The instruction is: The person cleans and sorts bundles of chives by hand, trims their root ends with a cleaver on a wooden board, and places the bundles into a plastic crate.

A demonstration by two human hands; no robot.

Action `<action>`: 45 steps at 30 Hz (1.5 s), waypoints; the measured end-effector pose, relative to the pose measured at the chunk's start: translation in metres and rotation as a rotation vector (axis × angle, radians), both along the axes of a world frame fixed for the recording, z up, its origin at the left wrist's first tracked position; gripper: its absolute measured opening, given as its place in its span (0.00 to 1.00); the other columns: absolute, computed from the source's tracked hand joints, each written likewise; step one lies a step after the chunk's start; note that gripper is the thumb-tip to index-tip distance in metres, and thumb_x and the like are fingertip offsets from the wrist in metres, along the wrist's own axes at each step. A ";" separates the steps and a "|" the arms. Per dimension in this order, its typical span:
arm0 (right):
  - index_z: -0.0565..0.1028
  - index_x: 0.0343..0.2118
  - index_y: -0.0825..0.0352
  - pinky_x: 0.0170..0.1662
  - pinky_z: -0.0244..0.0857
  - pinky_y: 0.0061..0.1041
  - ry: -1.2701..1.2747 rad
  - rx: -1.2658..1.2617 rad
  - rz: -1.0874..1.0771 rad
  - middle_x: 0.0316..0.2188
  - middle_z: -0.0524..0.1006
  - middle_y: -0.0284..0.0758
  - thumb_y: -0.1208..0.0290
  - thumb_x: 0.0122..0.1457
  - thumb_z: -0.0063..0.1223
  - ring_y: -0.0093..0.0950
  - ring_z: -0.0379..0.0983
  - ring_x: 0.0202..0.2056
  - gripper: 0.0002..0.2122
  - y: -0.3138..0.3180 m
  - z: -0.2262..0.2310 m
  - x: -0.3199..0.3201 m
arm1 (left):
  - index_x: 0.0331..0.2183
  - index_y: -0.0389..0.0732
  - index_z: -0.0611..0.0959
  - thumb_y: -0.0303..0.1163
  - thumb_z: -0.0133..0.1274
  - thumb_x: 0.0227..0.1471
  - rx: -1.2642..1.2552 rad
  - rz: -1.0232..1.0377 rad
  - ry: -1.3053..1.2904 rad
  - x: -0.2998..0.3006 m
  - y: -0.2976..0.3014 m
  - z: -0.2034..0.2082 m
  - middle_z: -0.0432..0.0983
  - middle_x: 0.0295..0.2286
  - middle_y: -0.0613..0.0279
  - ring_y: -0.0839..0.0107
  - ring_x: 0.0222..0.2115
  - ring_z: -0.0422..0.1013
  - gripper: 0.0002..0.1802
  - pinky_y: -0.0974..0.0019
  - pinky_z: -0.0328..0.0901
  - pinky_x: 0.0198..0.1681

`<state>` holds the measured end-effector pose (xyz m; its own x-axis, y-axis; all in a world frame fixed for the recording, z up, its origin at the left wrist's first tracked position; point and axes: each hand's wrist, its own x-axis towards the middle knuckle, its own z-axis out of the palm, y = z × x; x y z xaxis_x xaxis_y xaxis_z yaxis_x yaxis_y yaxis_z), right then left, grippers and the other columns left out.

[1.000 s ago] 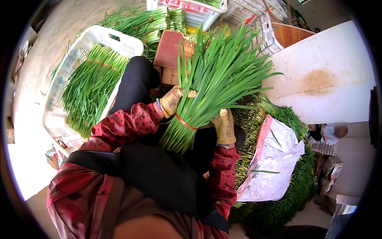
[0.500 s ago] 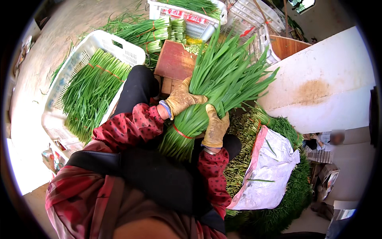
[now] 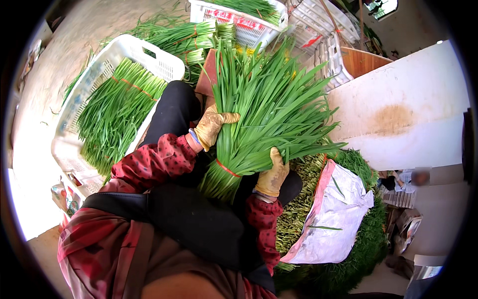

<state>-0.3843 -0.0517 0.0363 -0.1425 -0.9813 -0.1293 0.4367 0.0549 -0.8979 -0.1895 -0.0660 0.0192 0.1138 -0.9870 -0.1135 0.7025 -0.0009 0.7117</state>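
A large bundle of garlic chives [image 3: 269, 114] lies across my lap, its leaf ends fanned toward the far right. A red band [image 3: 228, 168] circles it near the stem end, which points toward me. My left hand [image 3: 214, 127], in a stained yellow glove, grips the bundle's left side, thumb over the leaves. On the right side my right hand [image 3: 274, 174], gloved alike, holds it just beyond the band, thumb up. The fingers of both hands are partly hidden behind the leaves.
At left stands a white plastic crate [image 3: 169, 65] with banded chives. Another white crate [image 3: 239, 31] sits at the back. A reddish board [image 3: 206, 79] lies beyond my knee. Right of me, a white sack [image 3: 331, 219] covers part of a chive pile [image 3: 294, 219]. A pale panel [image 3: 398, 109] stands beyond.
My hands have moved apart, the left one leftward and the right one slightly down. The leaves now spread wider and cover more of the reddish board.
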 end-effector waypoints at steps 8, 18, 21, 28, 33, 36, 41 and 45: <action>0.63 0.58 0.71 0.51 0.66 0.31 0.035 -0.018 0.092 0.51 0.70 0.38 0.68 0.55 0.58 0.32 0.69 0.48 0.28 0.007 0.003 -0.010 | 0.45 0.36 0.79 0.25 0.59 0.48 -0.019 -0.089 0.075 0.000 0.003 0.010 0.79 0.37 0.62 0.70 0.36 0.75 0.20 0.66 0.70 0.43; 0.59 0.59 0.73 0.58 0.59 0.32 0.006 -0.116 0.485 0.55 0.67 0.40 0.58 0.55 0.61 0.34 0.65 0.54 0.35 -0.012 -0.080 -0.045 | 0.48 0.35 0.77 0.29 0.57 0.51 -0.017 -0.246 0.077 -0.003 -0.014 0.002 0.78 0.39 0.61 0.69 0.37 0.76 0.21 0.65 0.71 0.43; 0.64 0.57 0.71 0.55 0.62 0.31 0.130 -0.170 0.369 0.51 0.70 0.38 0.48 0.56 0.56 0.29 0.68 0.50 0.34 -0.005 -0.039 -0.003 | 0.53 0.36 0.72 0.37 0.57 0.54 -0.036 -0.223 0.059 -0.005 -0.010 0.017 0.76 0.44 0.61 0.70 0.43 0.73 0.27 0.66 0.68 0.48; 0.70 0.52 0.72 0.51 0.62 0.23 0.168 -0.071 0.147 0.46 0.74 0.33 0.73 0.56 0.57 0.24 0.70 0.44 0.21 -0.004 0.032 0.027 | 0.65 0.36 0.39 0.40 0.67 0.44 -0.233 -0.143 -0.446 -0.020 0.001 0.012 0.56 0.60 0.51 0.65 0.58 0.58 0.63 0.66 0.55 0.59; 0.69 0.53 0.71 0.51 0.63 0.24 0.146 -0.125 0.140 0.47 0.73 0.33 0.74 0.55 0.61 0.24 0.70 0.44 0.22 -0.001 0.019 0.021 | 0.63 0.36 0.55 0.25 0.65 0.42 -0.083 -0.180 -0.049 -0.029 0.000 0.016 0.71 0.49 0.56 0.69 0.47 0.69 0.50 0.66 0.65 0.51; 0.67 0.55 0.71 0.52 0.63 0.25 0.216 -0.043 0.226 0.47 0.73 0.33 0.74 0.54 0.63 0.25 0.69 0.47 0.26 -0.001 0.027 0.016 | 0.57 0.38 0.66 0.20 0.61 0.44 -0.080 -0.126 -0.069 -0.030 0.007 0.022 0.75 0.44 0.62 0.73 0.43 0.71 0.37 0.66 0.67 0.48; 0.65 0.55 0.73 0.52 0.63 0.25 0.278 -0.171 0.156 0.48 0.73 0.34 0.77 0.52 0.63 0.25 0.70 0.45 0.28 -0.014 0.020 0.027 | 0.57 0.40 0.67 0.16 0.59 0.44 -0.123 -0.103 -0.368 -0.035 0.013 0.022 0.73 0.45 0.65 0.74 0.43 0.70 0.37 0.67 0.67 0.47; 0.73 0.48 0.74 0.49 0.64 0.24 0.267 -0.115 0.061 0.43 0.76 0.34 0.79 0.53 0.58 0.25 0.71 0.43 0.17 -0.018 0.011 0.020 | 0.54 0.39 0.71 0.20 0.61 0.45 -0.111 -0.151 -0.047 -0.024 0.008 0.004 0.76 0.42 0.66 0.73 0.41 0.72 0.33 0.70 0.66 0.48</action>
<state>-0.3641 -0.0694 0.0476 -0.0970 -0.9951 0.0176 0.1833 -0.0353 -0.9824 -0.2135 -0.0583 0.0233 -0.0339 -0.9994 -0.0006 0.6664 -0.0230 0.7452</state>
